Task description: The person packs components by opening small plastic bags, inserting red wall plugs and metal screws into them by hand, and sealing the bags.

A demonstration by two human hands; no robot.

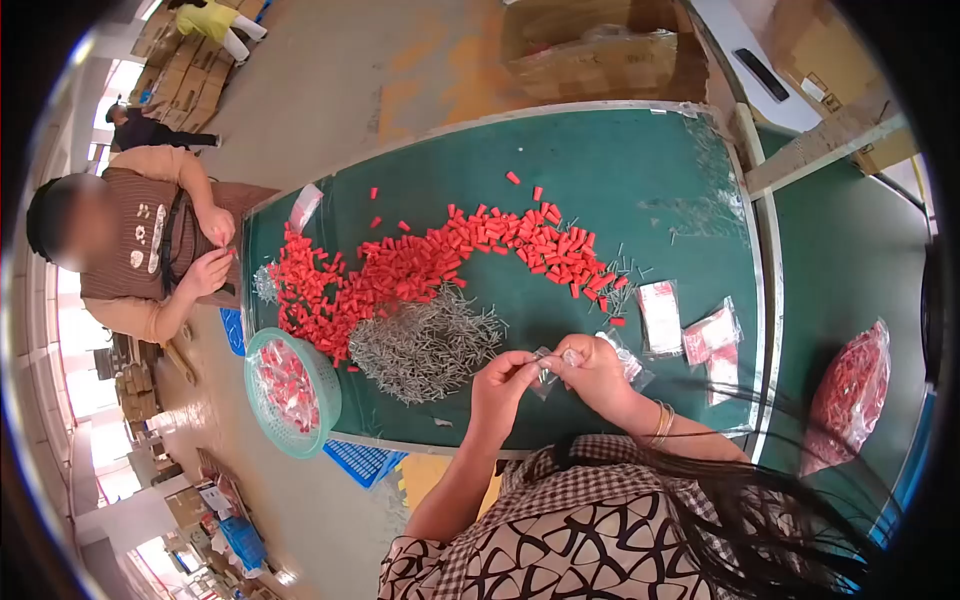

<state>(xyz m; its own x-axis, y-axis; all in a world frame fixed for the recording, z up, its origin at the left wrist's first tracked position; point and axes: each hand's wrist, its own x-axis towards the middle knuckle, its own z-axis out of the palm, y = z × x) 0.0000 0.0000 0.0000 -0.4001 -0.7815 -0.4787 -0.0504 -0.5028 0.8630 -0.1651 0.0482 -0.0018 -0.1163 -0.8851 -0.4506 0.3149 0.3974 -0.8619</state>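
Note:
My left hand (pixel 499 393) and my right hand (pixel 598 378) meet at the table's near edge, fingertips pinched together. Between them is a small clear plastic bag (pixel 541 388), gripped from both sides; small shiny bits show at the left fingertips, too small to name. Beyond my left hand lies a heap of grey metal screws or nails (pixel 425 345). A long spread of red plastic plugs (pixel 430 255) curves behind that heap. More clear bags (pixel 627 360) lie just beyond my right hand, partly hidden by it.
Packets with red and white contents (pixel 658 318) lie to the right on the green table (pixel 620 150). A green basket (pixel 331 385) of bagged red pieces stands at the left edge. Across the left end, a co-worker (pixel 150 245) handles a small red piece. A large red bag (pixel 848 395) lies far right.

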